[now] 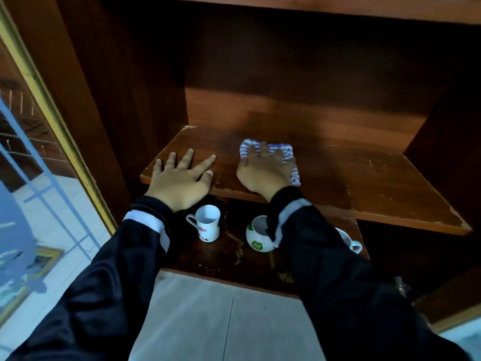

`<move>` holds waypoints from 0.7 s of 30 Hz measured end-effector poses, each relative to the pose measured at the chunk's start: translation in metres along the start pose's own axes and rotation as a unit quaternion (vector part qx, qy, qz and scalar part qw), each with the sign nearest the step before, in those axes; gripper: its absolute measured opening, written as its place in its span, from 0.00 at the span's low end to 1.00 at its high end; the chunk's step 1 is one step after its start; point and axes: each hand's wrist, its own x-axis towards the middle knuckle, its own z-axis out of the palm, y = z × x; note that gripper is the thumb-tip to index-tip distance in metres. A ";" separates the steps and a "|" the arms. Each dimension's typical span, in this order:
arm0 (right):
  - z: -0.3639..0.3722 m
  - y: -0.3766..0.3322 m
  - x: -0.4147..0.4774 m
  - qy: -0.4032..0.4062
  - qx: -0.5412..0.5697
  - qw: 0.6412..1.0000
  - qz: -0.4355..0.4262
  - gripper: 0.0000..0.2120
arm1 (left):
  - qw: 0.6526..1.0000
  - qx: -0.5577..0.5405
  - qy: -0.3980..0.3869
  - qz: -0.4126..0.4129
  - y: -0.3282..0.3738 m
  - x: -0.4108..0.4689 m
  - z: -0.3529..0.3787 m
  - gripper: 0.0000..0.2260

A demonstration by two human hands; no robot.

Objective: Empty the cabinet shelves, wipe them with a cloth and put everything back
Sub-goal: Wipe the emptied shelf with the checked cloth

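A brown wooden cabinet shelf [364,178] lies in front of me with nothing standing on it. My right hand [265,170] presses flat on a blue-and-white striped cloth [283,149] near the shelf's middle, fingers spread over it. My left hand [182,175] rests flat on the shelf's front left corner, fingers spread, holding nothing. On the lower shelf [234,259] stand a white mug with a red logo [207,226], a white-and-green ball-shaped mug [257,237] partly behind my right sleeve, and a white cup [350,241] mostly hidden.
The cabinet's left side wall [125,105] and back panel [299,74] enclose the shelf; another shelf [312,6] runs above. A glass door with a yellow frame [52,113] stands open at the left. Grey floor tiles [229,321] lie below.
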 end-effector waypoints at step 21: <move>-0.007 0.079 -0.030 -0.013 0.009 0.992 -0.123 0.24 | 0.999 0.015 0.036 -0.021 0.062 0.001 0.014 0.27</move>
